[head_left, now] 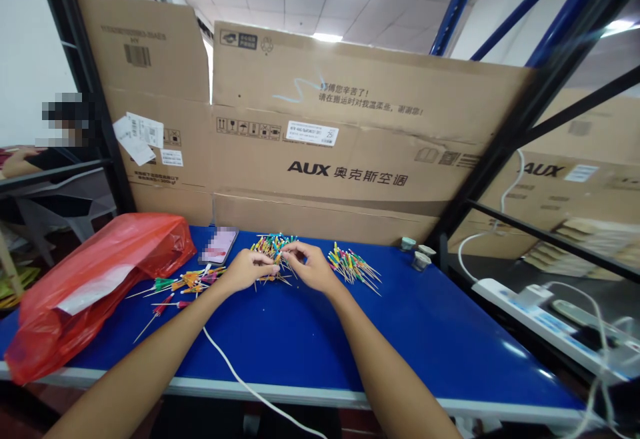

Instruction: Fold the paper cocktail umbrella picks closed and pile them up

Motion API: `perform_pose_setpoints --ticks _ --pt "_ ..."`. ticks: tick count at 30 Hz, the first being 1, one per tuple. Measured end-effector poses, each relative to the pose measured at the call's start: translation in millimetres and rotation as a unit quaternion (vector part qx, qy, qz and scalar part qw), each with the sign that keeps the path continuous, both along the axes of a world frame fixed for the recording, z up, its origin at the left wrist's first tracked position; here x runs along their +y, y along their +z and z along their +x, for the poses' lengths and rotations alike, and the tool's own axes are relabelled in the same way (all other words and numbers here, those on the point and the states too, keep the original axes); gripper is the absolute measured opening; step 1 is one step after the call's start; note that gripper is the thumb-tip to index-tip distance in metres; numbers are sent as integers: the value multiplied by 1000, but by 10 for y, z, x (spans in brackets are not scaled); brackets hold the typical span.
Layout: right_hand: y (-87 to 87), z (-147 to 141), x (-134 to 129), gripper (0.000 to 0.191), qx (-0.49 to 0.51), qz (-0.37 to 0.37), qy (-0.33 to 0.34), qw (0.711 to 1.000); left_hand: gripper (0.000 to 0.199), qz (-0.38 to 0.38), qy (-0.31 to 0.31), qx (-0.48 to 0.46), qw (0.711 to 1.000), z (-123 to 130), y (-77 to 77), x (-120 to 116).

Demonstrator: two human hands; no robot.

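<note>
My left hand [251,270] and my right hand [309,267] meet above the blue table, each with thumb and fingers pinched. Between their fingertips is a small cocktail umbrella [279,257], mostly covered by the fingers. Just behind lies a pile of folded, colourful cocktail umbrellas [270,243] on thin wooden sticks. To the right of my right hand is a second bunch of closed cocktail umbrellas [353,267], sticks toward me. Looser orange, green and pink umbrellas [193,281] are spread left of my left hand, partly behind my forearm.
A red plastic bag [100,292] covers the table's left end. A phone [220,245] lies near the back, and a white cable [235,369] crosses the front edge. Small cups [421,260] stand back right. Cardboard [320,145] walls the back; a power strip [540,322] is at right.
</note>
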State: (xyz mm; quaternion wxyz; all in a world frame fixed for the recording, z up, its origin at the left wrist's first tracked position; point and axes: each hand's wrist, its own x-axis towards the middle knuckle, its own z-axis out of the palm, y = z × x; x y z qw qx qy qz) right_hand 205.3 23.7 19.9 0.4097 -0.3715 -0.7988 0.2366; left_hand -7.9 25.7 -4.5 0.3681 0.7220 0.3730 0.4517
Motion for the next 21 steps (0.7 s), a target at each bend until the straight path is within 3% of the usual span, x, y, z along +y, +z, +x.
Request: perform_pose_setpoints --ticks 9,21 --pt "-80 -48 50 30 71 -53 30 996 26 -8 -5 1 1000 6 -30 14" --pt "-131 -33 92 31 71 -2 -7 997 33 -19 1 26 999 0 -13 38"
